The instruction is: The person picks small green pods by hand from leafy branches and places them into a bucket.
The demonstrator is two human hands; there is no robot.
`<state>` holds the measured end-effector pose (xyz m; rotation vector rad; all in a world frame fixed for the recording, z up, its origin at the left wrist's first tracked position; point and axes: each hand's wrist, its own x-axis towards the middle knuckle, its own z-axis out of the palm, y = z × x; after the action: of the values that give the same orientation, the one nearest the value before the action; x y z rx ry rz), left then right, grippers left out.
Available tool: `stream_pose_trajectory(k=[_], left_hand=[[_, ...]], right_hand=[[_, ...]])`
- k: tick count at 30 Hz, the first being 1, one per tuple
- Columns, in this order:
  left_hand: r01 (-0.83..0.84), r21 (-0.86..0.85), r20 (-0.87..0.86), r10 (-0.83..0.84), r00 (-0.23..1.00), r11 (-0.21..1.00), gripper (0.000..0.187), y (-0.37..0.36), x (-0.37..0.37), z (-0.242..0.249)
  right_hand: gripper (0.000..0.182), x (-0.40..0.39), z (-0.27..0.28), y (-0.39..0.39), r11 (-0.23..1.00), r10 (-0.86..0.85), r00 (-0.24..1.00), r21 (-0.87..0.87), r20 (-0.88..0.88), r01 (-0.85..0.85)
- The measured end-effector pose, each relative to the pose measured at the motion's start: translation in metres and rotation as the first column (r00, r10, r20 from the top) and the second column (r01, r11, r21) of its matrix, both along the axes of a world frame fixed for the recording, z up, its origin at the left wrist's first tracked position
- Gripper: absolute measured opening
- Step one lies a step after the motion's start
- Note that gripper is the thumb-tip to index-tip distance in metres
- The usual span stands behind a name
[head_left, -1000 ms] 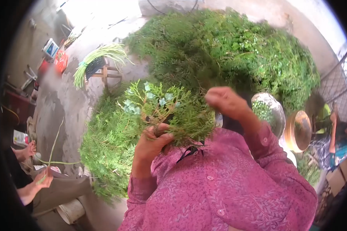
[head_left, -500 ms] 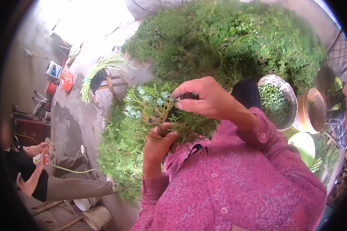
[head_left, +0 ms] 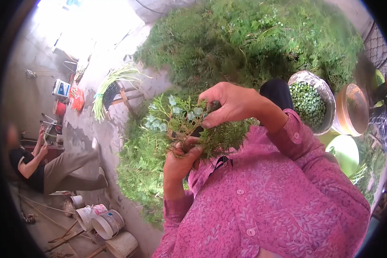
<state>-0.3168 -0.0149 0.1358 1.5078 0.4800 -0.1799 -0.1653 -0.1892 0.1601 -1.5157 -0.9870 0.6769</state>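
Observation:
My left hand (head_left: 181, 162) is closed around the stems of a green sprig (head_left: 176, 122) in front of my pink patterned shirt. Pale blue-green seed cones (head_left: 158, 124) hang on the sprig's left and upper side. My right hand (head_left: 225, 103) comes in from the right, thumb and index finger curved at the cones on the sprig's upper right; what lies between the fingertips is hard to make out. Behind both hands lies a big heap of cut green branches (head_left: 253, 38). A round bowl (head_left: 329, 96) to the right holds many green cones.
Beside the bowl stand an orange-rimmed bucket (head_left: 340, 114) and a pale green round container (head_left: 346, 157). A bundle of long green stalks (head_left: 101, 96) rests on a stool. At left sits another person (head_left: 34, 165); white buckets (head_left: 107, 223) stand at lower left.
The view has shifted, showing more buckets at lower left. My right hand has moved slightly right and down, its fingers now lower on the sprig. The other person has raised their hands.

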Motion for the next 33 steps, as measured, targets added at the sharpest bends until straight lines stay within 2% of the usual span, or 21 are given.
stream_pose_trajectory(k=[1,4,5,7,8,9,10,11,12,14,15,16,18,19,20,22,23,25,29,31,33], left_hand=[[0.03,-0.031,0.025,-0.029,0.999,0.999,0.018,0.001,0.0,-0.001],[-0.001,0.029,-0.017,0.001,1.0,1.0,0.018,-0.004,-0.001,0.006],[0.0,0.029,-0.018,0.0,1.0,1.0,0.018,-0.004,0.0,0.006],[0.078,-0.016,-0.037,-0.078,0.996,0.997,0.017,-0.003,0.002,0.007],[0.077,-0.016,-0.039,-0.078,0.996,0.997,0.017,-0.003,0.002,0.007],[0.042,-0.022,-0.03,-0.043,0.999,0.999,0.017,-0.004,0.002,0.007],[0.008,-0.029,-0.021,-0.008,1.0,1.0,0.017,-0.005,0.002,0.007],[0.01,-0.029,-0.023,-0.01,1.0,1.0,0.017,-0.002,0.0,0.003],[-0.018,-0.056,-0.021,0.017,1.0,0.998,0.018,0.003,-0.004,-0.002],[-0.042,-0.083,-0.021,0.04,0.999,0.996,0.018,0.008,-0.006,-0.003],[-0.046,-0.07,-0.021,0.045,0.999,0.996,0.019,0.009,-0.007,0.001],[-0.05,-0.058,-0.021,0.049,0.999,0.997,0.02,0.009,-0.007,0.004],[-0.069,-0.067,-0.018,0.068,0.998,0.995,0.02,0.006,-0.006,0.005],[-0.089,-0.075,-0.014,0.089,0.996,0.993,0.021,0.004,-0.004,0.006],[-0.088,-0.075,-0.014,0.087,0.996,0.993,0.021,0.004,-0.003,0.006],[-0.084,-0.123,-0.032,0.08,0.996,0.989,0.02,0.004,-0.002,0.005],[-0.082,-0.119,-0.035,0.079,0.996,0.989,0.02,0.003,-0.002,0.004],[-0.132,-0.133,-0.009,0.132,0.991,0.982,0.02,0.001,-0.002,0.003],[-0.114,-0.104,-0.016,0.113,0.993,0.988,0.021,0.002,-0.002,0.004],[-0.053,-0.12,-0.038,0.049,0.998,0.991,0.022,0.002,0.002,0.004],[-0.068,-0.102,-0.04,0.064,0.997,0.992,0.022,-0.003,0.004,0.006]], right_hand=[[0.023,0.0,-0.002,0.0,0.998,0.056,0.992,0.049,-0.11,-0.051],[0.016,-0.005,0.004,0.0,1.0,-0.02,0.986,-0.006,-0.168,0.019],[0.016,-0.004,-0.003,0.002,1.0,-0.021,0.985,-0.006,-0.169,0.02],[0.012,-0.002,-0.018,0.01,0.977,-0.131,0.987,0.154,-0.094,0.144],[0.012,0.0,-0.021,0.008,0.977,-0.13,0.987,0.155,-0.096,0.144],[0.01,0.001,-0.02,0.004,0.958,-0.167,0.912,0.157,-0.375,0.24],[0.009,0.004,-0.02,-0.001,0.934,-0.184,0.76,0.131,-0.623,0.333],[0.005,0.013,-0.027,-0.008,0.895,-0.053,0.696,0.275,-0.717,0.351],[0.005,0.019,-0.026,-0.015,0.894,-0.054,0.694,0.275,-0.718,0.354],[0.006,0.028,-0.022,-0.028,0.817,-0.091,0.661,0.324,-0.745,0.478],[0.008,0.03,-0.025,-0.031,0.809,-0.187,0.655,0.263,-0.732,0.526],[0.008,0.031,-0.032,-0.034,0.807,-0.19,0.652,0.261,-0.734,0.529],[0.012,0.034,-0.049,-0.032,0.897,-0.237,0.739,0.149,-0.631,0.415],[0.015,0.028,-0.054,-0.031,0.932,-0.177,0.759,0.141,-0.627,0.334],[0.015,0.021,-0.057,-0.03,0.931,-0.177,0.758,0.142,-0.627,0.335],[0.015,0.008,-0.056,-0.022,0.99,-0.009,0.732,0.098,-0.682,0.103],[0.015,0.005,-0.057,-0.02,0.989,-0.008,0.729,0.1,-0.684,0.105],[0.018,0.002,-0.06,-0.018,0.986,0.148,0.705,0.161,-0.694,-0.048],[0.021,0.003,-0.055,-0.021,0.979,0.173,0.746,0.192,-0.643,-0.062],[0.021,0.001,-0.054,-0.022,0.992,0.088,0.856,0.124,-0.509,-0.028],[0.021,-0.001,-0.046,-0.028,0.996,0.058,0.852,0.085,-0.521,-0.015]])
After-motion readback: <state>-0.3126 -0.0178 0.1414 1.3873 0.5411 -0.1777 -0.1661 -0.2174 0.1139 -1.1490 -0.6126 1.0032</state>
